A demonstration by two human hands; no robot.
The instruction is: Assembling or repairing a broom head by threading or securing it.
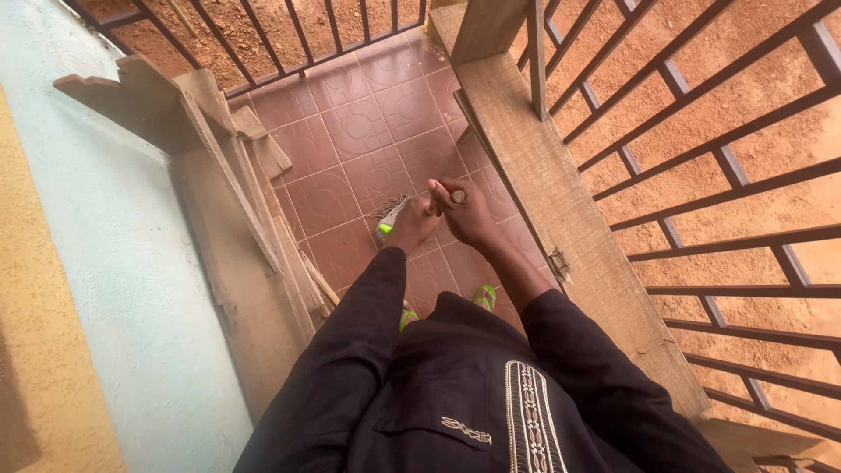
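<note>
I look straight down at my own body in a dark embroidered garment. My left hand (414,221) and my right hand (464,210) are both closed around the top of a long stick, a broom handle (456,196) seen end on. The broom's head (391,215), with pale bristles and a bright green base, rests on the reddish patterned floor tiles (368,131) just left of my left hand. My feet in green sandals (484,298) show below my arms.
Wooden planks and boards (236,158) lean against the pale green and yellow wall (114,263) on the left. A long wooden beam (561,219) runs along the right side beside a dark metal railing (701,175). Red earth lies beyond the railing.
</note>
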